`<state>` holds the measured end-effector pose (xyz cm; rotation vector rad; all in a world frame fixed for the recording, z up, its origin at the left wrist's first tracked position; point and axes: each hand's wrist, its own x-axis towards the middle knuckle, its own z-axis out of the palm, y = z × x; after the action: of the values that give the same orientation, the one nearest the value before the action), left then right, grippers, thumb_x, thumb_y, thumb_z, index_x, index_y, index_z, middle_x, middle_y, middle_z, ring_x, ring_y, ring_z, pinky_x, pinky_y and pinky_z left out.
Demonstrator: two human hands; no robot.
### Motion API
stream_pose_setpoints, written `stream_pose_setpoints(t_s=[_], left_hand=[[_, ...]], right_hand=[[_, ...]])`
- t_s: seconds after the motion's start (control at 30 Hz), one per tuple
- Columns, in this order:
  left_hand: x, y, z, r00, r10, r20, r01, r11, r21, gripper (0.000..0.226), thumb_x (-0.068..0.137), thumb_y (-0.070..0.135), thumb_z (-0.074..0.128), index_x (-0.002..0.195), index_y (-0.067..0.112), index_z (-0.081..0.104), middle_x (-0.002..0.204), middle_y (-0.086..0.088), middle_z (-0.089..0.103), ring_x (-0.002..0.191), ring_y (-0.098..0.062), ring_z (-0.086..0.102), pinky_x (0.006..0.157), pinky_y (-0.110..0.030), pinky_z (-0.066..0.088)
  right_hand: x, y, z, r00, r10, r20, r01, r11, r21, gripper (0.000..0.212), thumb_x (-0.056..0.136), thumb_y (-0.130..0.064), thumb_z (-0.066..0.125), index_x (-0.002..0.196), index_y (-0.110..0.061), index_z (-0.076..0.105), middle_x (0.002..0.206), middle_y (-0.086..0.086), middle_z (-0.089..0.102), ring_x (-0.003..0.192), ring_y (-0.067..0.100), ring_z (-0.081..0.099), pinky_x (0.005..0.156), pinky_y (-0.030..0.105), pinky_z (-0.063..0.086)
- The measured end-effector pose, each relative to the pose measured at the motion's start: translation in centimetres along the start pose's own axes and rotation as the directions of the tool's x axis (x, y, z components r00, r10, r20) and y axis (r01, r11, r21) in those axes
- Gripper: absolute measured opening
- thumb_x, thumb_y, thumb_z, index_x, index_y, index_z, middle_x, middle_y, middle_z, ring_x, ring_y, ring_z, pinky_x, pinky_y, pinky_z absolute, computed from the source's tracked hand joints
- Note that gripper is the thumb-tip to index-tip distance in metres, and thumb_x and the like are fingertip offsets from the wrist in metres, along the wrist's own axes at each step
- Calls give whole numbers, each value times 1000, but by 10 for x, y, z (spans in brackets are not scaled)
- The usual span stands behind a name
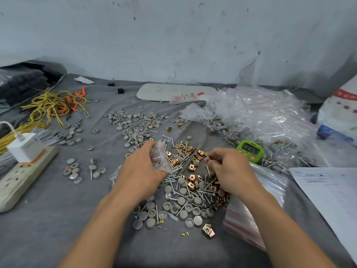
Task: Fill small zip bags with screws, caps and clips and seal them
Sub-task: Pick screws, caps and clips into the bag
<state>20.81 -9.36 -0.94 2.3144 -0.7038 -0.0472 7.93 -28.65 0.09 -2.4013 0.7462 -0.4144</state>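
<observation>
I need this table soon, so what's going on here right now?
A person is packing hardware. The left hand holds a small zip bag by the loose pile of screws, caps and clips; the right hand pinches a clip from it. Filled bags are heaped at the right, behind a green timer.

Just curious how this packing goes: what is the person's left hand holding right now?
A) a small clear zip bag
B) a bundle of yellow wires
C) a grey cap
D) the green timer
A: the left hand grips a small clear zip bag with a red strip, above the screws, while the right hand pinches a clip.
</observation>
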Motion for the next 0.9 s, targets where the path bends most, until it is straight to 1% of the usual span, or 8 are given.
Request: stream_pose_setpoints(t_s=[0.17, 0.23, 0.3, 0.33, 0.47, 0.6, 0.73, 0.9], left_hand=[[-1, 1, 2, 1000, 19, 16, -20, 996, 82, 58, 78, 33, 79, 125, 44, 47, 98, 21, 57, 82, 0, 53, 60, -26, 38], [-2, 1, 2, 999, 16, 27, -19, 995, 95, 62, 75, 33, 80, 126, 46, 46, 95, 22, 56, 79, 3, 51, 58, -23, 37], [-2, 2, 2, 999, 10, 33, -13, 995, 94, 72, 71, 33, 82, 130, 48, 43, 97, 23, 55, 79, 4, 50, 60, -25, 39], [-3, 2, 2, 999, 11, 37, -15, 995, 96, 76, 70, 34, 83, 132, 48, 42, 99, 23, 54, 80, 2, 50, 61, -27, 39], [-3, 3, 3, 999, 22, 34, -27, 989, 144, 90, 70, 37, 83, 144, 46, 34, 114, 21, 48, 97, -9, 48, 78, -31, 41], [-2, 5, 6, 999, 13, 33, -18, 986, 165, 91, 73, 36, 83, 148, 45, 31, 127, 14, 54, 99, -9, 45, 80, -31, 40], [0, 5, 6, 999, 13, 30, -18, 985, 174, 90, 73, 35, 82, 148, 44, 32, 124, 13, 56, 99, -10, 46, 80, -33, 41], [-1, 6, 5, 1000, 22, 22, -26, 984, 174, 89, 74, 34, 82, 148, 42, 33, 109, 17, 46, 95, -11, 45, 78, -32, 39]], right_hand=[[-7, -4, 7, 993, -2, 116, 16, 992, -124, 33, 102, -15, 50, 71, -21, 61, 72, -4, 65, 72, 20, 62, 59, 33, 42], [-9, -6, 7, 994, 11, 110, 10, 983, -184, 28, 100, -18, 52, 75, -24, 62, 79, -4, 68, 77, 21, 63, 65, 33, 46], [-8, -6, 7, 995, 29, 91, -7, 974, -227, 19, 97, -16, 57, 105, -29, 69, 105, -1, 72, 97, 22, 64, 81, 36, 53], [-7, -4, 8, 996, 27, 89, -2, 962, -271, 31, 96, -15, 58, 124, -26, 65, 121, 3, 69, 112, 25, 60, 93, 39, 52], [2, -9, 21, 983, 35, 183, 18, 960, -280, 64, 101, -36, 53, 158, -22, 30, 162, 8, 35, 149, 32, 29, 120, 47, 28], [14, -14, 21, 975, -5, 223, 77, 946, -316, 55, 99, -27, 54, 153, -23, 41, 146, 6, 51, 134, 30, 45, 110, 43, 40], [10, -25, 21, 966, -49, 255, 130, 942, -310, 30, 91, -8, 60, 115, -25, 65, 108, -1, 59, 99, 23, 56, 76, 35, 46], [1, -29, 16, 977, -9, 214, 64, 965, -253, 25, 88, -6, 65, 90, -31, 65, 93, -4, 65, 86, 19, 62, 73, 32, 53]])
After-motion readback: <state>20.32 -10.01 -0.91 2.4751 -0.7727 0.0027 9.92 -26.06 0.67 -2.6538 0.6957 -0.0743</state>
